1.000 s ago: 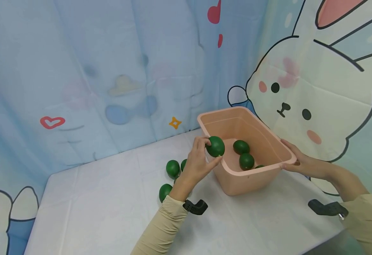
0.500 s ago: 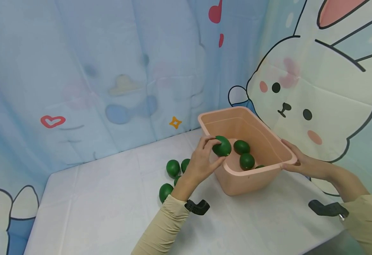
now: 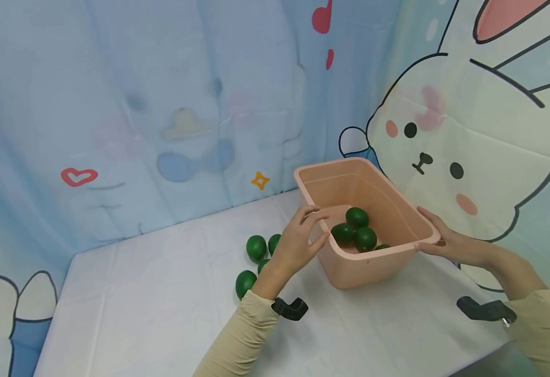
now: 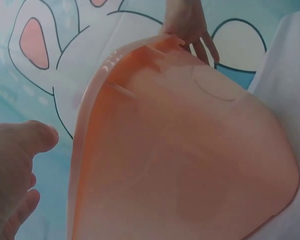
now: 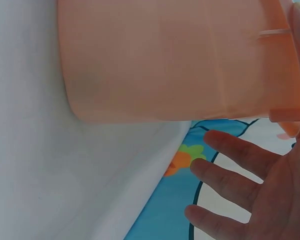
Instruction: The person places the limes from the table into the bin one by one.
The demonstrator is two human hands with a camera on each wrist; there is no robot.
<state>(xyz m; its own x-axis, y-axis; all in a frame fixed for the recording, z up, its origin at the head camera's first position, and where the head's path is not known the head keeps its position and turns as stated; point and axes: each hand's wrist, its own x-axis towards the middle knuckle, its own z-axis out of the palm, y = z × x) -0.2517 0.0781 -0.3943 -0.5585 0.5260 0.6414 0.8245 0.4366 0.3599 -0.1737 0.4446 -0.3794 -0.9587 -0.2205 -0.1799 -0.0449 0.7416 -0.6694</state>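
A peach plastic bin (image 3: 366, 268) stands on the white table, with several dark green, lime-like oval fruits (image 3: 357, 217) on its floor. One fruit (image 3: 343, 233) lies just inside the near-left rim. Over that rim my left hand (image 3: 298, 235) hovers, fingers bent loosely and parted, holding nothing; in the left wrist view its thumb (image 4: 42, 137) is apart from the bin. My right hand (image 3: 449, 241) holds the bin's right end by the rim. The right wrist view shows its other fingers (image 5: 230, 185) spread below the rim. Fruits farther inside are partly hidden by the front wall.
More green fruits (image 3: 256, 248) lie on the white tabletop (image 3: 162, 309) left of the bin, some partly behind the left forearm. A blue printed curtain (image 3: 185, 104) hangs behind the table, and a rabbit-print curtain (image 3: 444, 173) is close at the right.
My left hand has moved slightly right over the rim and let go of the green fruit, which now lies in the bin. The right hand stays at the bin's end.
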